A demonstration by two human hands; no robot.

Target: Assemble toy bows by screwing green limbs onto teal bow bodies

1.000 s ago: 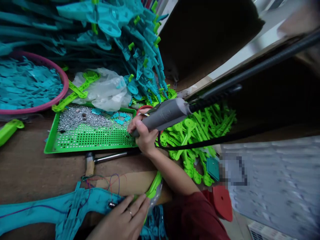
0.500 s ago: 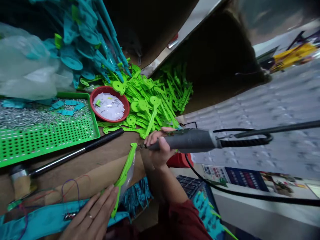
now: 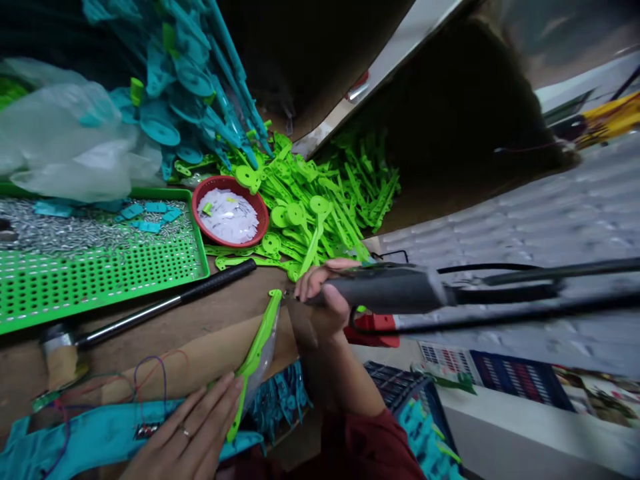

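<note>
My right hand (image 3: 323,297) grips a grey powered screwdriver (image 3: 390,290) with a black cable; its tip points at the upper end of a green plastic part (image 3: 257,350). My left hand (image 3: 193,437) lies flat, fingers apart, pressing that green part and the teal toy body (image 3: 100,437) under it onto the wooden bench (image 3: 150,333). Thin coloured wires (image 3: 145,377) loop out of the teal body.
A green perforated tray (image 3: 100,267) holds small metal screws and teal bits. Beside it stand a red bowl (image 3: 230,217) of white pieces, a hammer (image 3: 150,310), heaps of green parts (image 3: 320,200) and teal parts (image 3: 190,100), and a plastic bag (image 3: 70,147).
My right hand carried the screwdriver from the tray's edge toward me, to the end of the green part. The view swung right. My left hand stayed pressed on the parts.
</note>
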